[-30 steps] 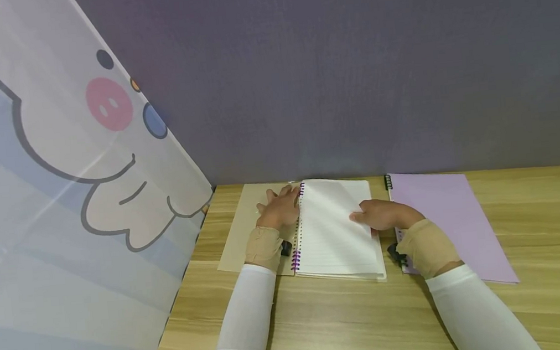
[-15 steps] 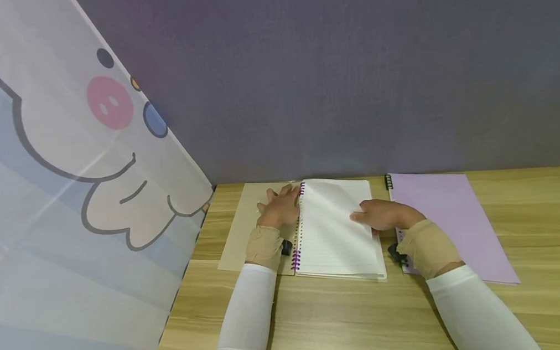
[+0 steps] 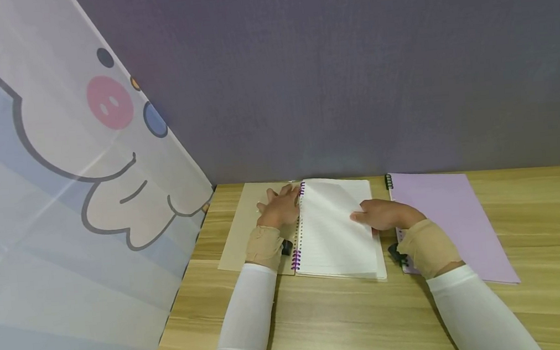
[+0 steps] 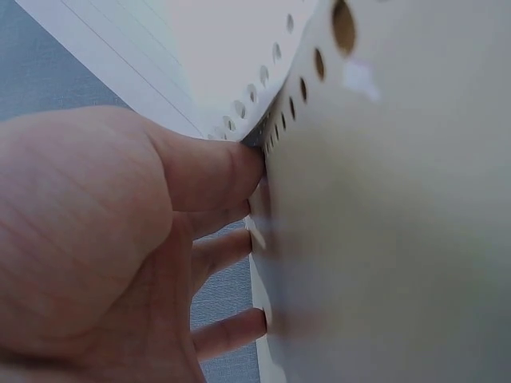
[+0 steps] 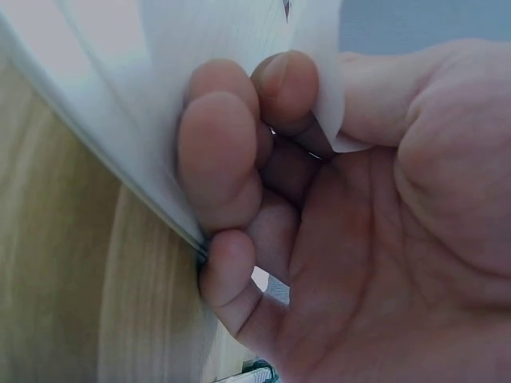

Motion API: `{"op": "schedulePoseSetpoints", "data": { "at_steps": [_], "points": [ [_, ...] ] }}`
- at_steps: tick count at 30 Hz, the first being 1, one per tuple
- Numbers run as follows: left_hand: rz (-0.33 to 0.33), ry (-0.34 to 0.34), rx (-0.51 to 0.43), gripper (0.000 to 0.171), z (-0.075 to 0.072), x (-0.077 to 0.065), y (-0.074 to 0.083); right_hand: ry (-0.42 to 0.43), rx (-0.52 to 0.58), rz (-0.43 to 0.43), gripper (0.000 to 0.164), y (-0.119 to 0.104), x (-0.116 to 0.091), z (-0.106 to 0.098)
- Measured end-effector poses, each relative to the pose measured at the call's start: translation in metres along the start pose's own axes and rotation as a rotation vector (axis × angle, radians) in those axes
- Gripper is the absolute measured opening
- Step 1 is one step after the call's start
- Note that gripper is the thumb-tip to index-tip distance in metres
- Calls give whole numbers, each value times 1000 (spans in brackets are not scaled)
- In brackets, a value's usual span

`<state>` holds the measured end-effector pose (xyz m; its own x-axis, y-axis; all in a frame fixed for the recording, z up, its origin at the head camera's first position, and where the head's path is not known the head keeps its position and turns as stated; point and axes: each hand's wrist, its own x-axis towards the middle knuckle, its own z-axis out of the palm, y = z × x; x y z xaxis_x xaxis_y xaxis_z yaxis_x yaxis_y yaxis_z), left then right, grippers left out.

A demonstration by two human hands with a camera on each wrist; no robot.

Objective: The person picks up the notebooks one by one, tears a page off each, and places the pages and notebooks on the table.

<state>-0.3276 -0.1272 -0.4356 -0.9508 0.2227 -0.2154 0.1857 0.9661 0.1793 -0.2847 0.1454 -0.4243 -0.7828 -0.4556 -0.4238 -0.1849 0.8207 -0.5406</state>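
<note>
A loose-leaf notebook lies open on the wooden table, its lined white page [image 3: 333,248] beside a beige cover [image 3: 239,237]. Purple binder rings [image 3: 296,260] show at the top and bottom of the fold. My left hand [image 3: 281,209] rests on the cover along the fold, fingers spread. In the left wrist view its thumb [image 4: 215,171] presses beside the row of punched holes. My right hand [image 3: 385,214] pinches the page at its right edge, thumb on top. The right wrist view shows the curled fingers [image 5: 219,152] under the lifted sheet [image 5: 329,88].
A second notebook with a lilac cover [image 3: 442,205] and dark rings [image 3: 388,182] lies to the right, partly under my right forearm. A grey wall [image 3: 331,76] rises behind the table [image 3: 343,325]. A cartoon-printed sheet [image 3: 63,216] hangs at the left.
Both hands keep their places. The page's lower right corner shifts slightly over the sheets beneath.
</note>
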Motion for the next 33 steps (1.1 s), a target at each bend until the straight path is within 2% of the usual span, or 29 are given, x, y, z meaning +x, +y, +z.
{"op": "schedulePoseSetpoints", "data": {
  "at_steps": [16, 26, 33],
  "points": [
    [-4, 5, -14, 54, 0, -1, -1, -6, -26, -7, 69, 0, 1, 0],
    [5, 2, 1, 54, -1, 0, -2, -11, -3, 2, 63, 1, 0, -1],
    [12, -9, -22, 54, -1, -2, -1, -21, 28, 15, 61, 2, -2, 0]
  ]
}}
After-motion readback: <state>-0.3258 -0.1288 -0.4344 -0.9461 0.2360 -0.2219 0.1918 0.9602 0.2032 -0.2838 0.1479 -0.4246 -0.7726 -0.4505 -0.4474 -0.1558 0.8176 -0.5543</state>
